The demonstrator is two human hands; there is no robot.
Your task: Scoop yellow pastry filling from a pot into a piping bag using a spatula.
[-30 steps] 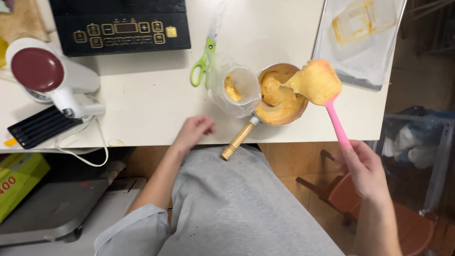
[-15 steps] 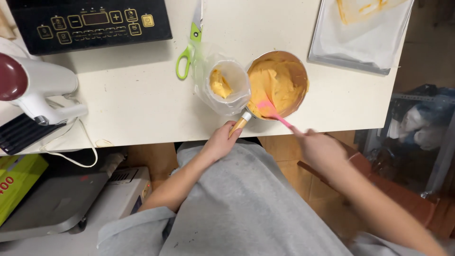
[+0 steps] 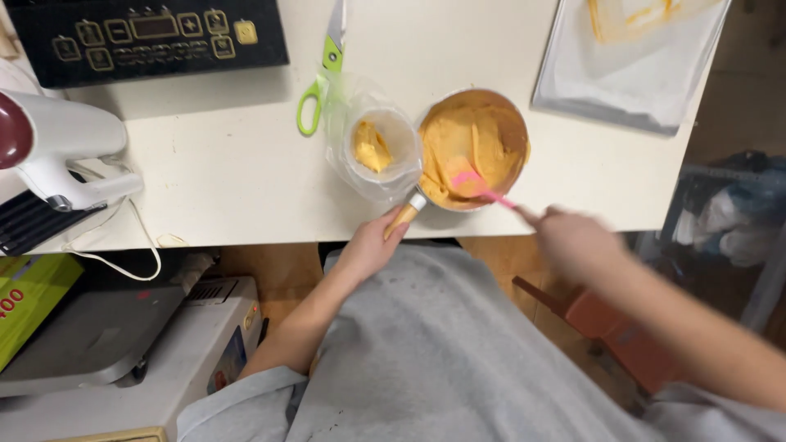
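Head view: left hand (image 3: 370, 245) closed around wooden handle (image 3: 401, 219) of round metal saucepan of orange batter (image 3: 473, 147); blurred right hand (image 3: 573, 241) grips pink silicone spatula (image 3: 479, 187), blade in batter, clear plastic cup (image 3: 378, 151) just left.

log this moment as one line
left hand: grips saucepan handle | right hand: holds pink spatula in orange batter | beside: lined cup

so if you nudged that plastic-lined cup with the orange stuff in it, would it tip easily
Probably. The cup looks light, holding only a small dab of paste. Its loose clear bag lining looks floppy and could snag. It crowds the saucepan, which might block sliding.
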